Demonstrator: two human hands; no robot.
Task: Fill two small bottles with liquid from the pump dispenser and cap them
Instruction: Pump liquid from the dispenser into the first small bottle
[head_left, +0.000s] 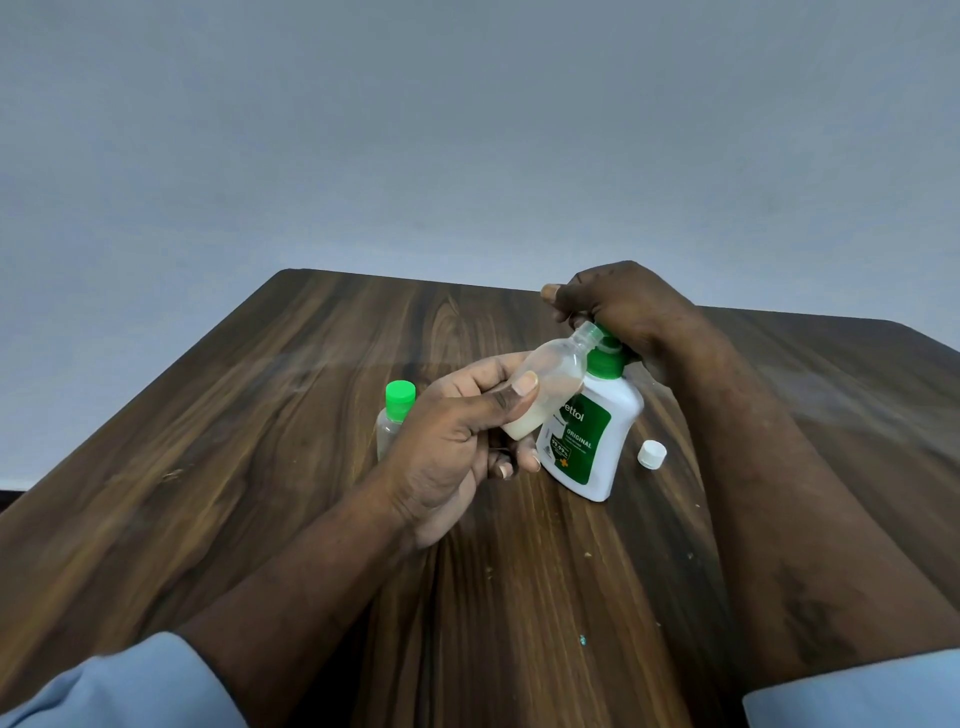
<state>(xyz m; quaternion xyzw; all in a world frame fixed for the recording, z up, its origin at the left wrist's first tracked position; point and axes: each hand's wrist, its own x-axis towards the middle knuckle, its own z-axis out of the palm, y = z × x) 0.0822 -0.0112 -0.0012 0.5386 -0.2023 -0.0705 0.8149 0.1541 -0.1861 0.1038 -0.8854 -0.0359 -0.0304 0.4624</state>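
1. sleeves (119, 691): pale blue, at the bottom edge, our forearms reaching out over the wood surface (311, 467)
2. left hand (457, 441): thumb and fingers curled round the open bottle (550, 384), held off the surface, tilted, mouth up at the nozzle; a little whitish liquid sits in its base
3. right hand (618, 306): on top of the dispenser (592, 441), fingers curled over the pump head
4. dispenser: stands on the surface, looks to lean
5. white cap (651, 453): loose, just right of the dispenser
6. second bottle (395, 415): green-capped, standing behind the left hand
7. risks, as we judge them: the narrow mouth slips off the nozzle and a stroke lands on label or surface; a hard, off-centre press tips the dispenser; our right forearm sweeps the cap away; the left hand knocks over the second bottle
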